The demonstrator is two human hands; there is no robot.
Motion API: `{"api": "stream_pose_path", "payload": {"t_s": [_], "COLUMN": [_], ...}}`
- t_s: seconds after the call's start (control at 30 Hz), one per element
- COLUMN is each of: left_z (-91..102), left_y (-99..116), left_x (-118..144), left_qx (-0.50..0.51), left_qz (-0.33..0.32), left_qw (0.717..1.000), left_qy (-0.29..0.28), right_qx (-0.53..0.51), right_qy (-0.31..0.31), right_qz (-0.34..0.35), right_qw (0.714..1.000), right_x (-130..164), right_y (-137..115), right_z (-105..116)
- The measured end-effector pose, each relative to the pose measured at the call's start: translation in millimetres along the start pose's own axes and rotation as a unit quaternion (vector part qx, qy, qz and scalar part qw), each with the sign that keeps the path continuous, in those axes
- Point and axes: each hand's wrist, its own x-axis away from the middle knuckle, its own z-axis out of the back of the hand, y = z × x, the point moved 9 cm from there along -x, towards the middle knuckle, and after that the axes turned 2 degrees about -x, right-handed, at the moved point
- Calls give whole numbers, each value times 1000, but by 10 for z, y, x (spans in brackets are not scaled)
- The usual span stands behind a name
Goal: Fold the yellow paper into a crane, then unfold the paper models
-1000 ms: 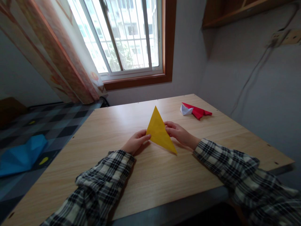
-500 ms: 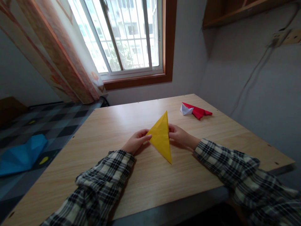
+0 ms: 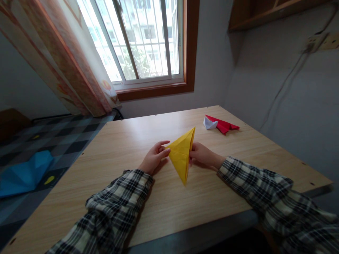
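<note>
Yellow paper (image 3: 180, 152), folded into a triangle with layers parting along its right side, is standing tilted between your two hands, over the middle of the wooden tabletop (image 3: 159, 208). Your left hand (image 3: 155, 157) is closing lightly on its left corner: the thumb is lying against the near face, the index finger is stretching out just above the corner, and the other fingers are curling behind, partly hidden. Your right hand (image 3: 203, 154) is gripping the parted right edge between one point slanting up and another pointing down toward you. Its fingers are bunching close together there, though you cannot tell how deep the tips are reaching between the layers, nor whether the lower point is touching the wood. Beyond your right hand, well apart from it, a small white folded paper (image 3: 210, 123) is sitting against a red folded paper (image 3: 225, 126).
</note>
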Motion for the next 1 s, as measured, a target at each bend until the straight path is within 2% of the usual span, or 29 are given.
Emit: {"api": "stream_pose_path", "payload": {"t_s": [0.13,0.3,0.47,0.57,0.67,0.77,1.0], "left_z": [48,18,-161,-347,-419,-435,-466], "left_y": [29,97,236,212,193,207,301], "left_x": [-23,2,136,179,202,216,258], "left_qx": [-40,-174,-247,-265,-275,-295,-354], "left_qz": [-41,-93,-153,-160,-176,-195,-224], "left_qw": [998,980,955,951,945,935,908], "left_qy": [18,32,54,3,-17,-23,-4], "right_qx": [19,49,60,81,120,133,99], "right_qy": [48,108,141,148,150,152,140], "right_qz": [35,62,83,88,100,124,112], "right_qw": [998,991,985,982,976,972,979], "right_x": [-17,-30,-6,9,22,40,47], "right_y": [-96,-151,-196,-211,-247,-292,-225], "right_z": [89,221,253,240,220,189,78]}}
